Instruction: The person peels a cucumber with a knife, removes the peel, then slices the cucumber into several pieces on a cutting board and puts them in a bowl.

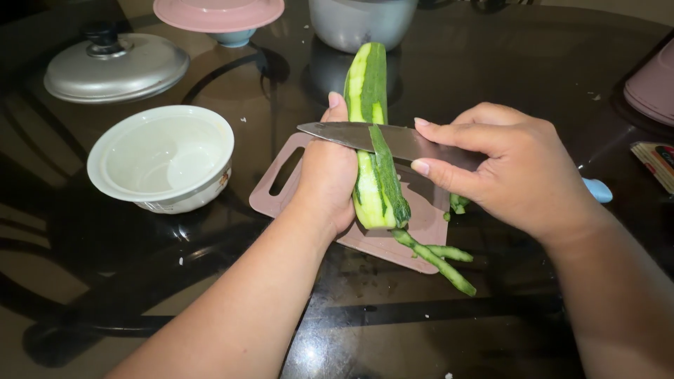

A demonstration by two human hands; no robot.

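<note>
At frame centre, the left hand [326, 179] wraps the cucumber [370, 140] from its left, holding it above the board [421, 224]. The right hand [516, 172] pinches the knife [379, 138] across it, a peel [390, 179] curling off. A bowl [163, 158] sits at left.

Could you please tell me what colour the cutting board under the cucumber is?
The cutting board is dusty pink, seen in the head view.

Left hand [326, 179] grip closed, thumb up; right hand [512, 168] fingers curled.
</note>
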